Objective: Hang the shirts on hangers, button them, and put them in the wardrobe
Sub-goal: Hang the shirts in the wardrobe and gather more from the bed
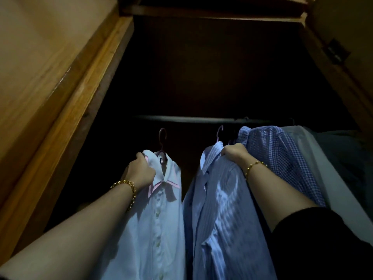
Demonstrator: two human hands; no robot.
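Note:
I look up into a dark wardrobe with a metal rail [181, 118] across it. My left hand [140, 170] grips the collar of a pale blue shirt with pink collar trim [153, 219], buttoned down the front, on a pink hanger [162, 138]. The hook of that hanger is below the rail, apart from it. My right hand [234, 152] grips the collar of a blue striped shirt [218, 209] on a second pink hanger [220, 133], whose hook also sits just under the rail.
A blue checked shirt [280, 156] and paler garments [314, 168] hang on the rail at the right. A wooden wardrobe door [50, 87] stands open at the left, and the wooden frame with a hinge [336, 50] at the right. Both my wrists wear gold bracelets.

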